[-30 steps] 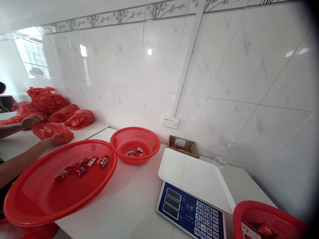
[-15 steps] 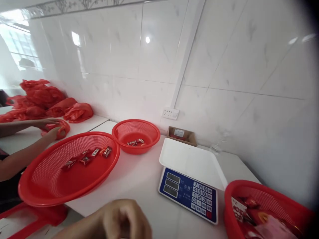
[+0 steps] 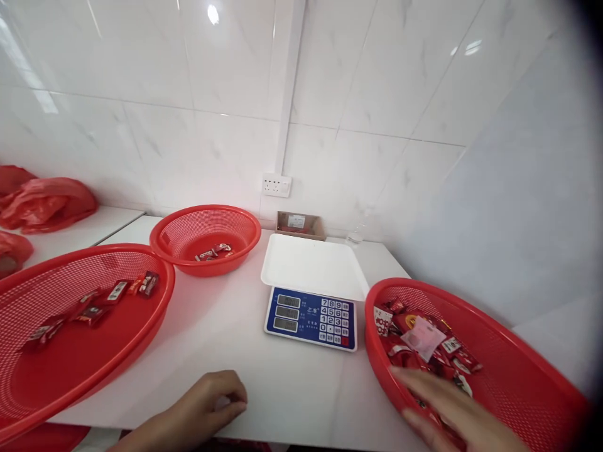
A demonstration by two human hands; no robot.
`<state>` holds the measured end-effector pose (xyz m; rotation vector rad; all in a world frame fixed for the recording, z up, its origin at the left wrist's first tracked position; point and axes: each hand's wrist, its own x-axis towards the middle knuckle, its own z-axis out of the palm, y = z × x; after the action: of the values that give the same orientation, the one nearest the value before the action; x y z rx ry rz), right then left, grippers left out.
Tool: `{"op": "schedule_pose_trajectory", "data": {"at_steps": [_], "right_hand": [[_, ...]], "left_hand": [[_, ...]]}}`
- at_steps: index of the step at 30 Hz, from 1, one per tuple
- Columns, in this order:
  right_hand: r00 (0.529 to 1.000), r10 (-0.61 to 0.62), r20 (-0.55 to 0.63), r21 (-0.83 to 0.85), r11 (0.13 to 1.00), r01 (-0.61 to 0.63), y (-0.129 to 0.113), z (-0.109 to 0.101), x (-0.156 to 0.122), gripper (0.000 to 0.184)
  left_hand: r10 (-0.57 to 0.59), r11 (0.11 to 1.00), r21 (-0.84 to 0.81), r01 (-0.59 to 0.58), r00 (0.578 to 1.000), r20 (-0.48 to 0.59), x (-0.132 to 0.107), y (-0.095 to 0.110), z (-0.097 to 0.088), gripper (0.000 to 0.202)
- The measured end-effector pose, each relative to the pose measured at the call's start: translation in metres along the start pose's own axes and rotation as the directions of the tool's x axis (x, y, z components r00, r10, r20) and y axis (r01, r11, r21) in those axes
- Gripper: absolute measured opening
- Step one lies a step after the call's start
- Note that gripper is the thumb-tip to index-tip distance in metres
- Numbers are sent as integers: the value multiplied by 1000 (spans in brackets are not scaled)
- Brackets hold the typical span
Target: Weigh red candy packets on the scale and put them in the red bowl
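Head view showed the left hand curled, grip unclear; the right hand spread over red wrapped packets in a red perforated plastic basket; the white rectangular scale pan bore none.

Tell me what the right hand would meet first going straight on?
The right hand would probably meet the left rim of the red perforated plastic basket; depth is unclear, so it might pass above.
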<state>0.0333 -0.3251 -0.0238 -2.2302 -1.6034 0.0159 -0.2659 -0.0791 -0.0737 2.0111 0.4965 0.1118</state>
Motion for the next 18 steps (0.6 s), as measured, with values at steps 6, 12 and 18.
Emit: {"op": "schedule_pose_trajectory", "data": {"at_steps": [6, 12, 18], "right_hand": [[899, 411, 150, -54, 912, -407, 63, -1, 11, 65], [902, 377, 209, -45, 925, -376, 64, 14, 31, 49], [873, 487, -29, 26, 873, -486, 100, -31, 29, 43]], "left_hand": [[-128, 984, -139, 111, 985, -120, 18, -7, 6, 23], [146, 989, -18, -146, 989, 8, 73, 32, 19, 17], [257, 966, -25, -257, 966, 3, 109, 30, 23, 18]]}}
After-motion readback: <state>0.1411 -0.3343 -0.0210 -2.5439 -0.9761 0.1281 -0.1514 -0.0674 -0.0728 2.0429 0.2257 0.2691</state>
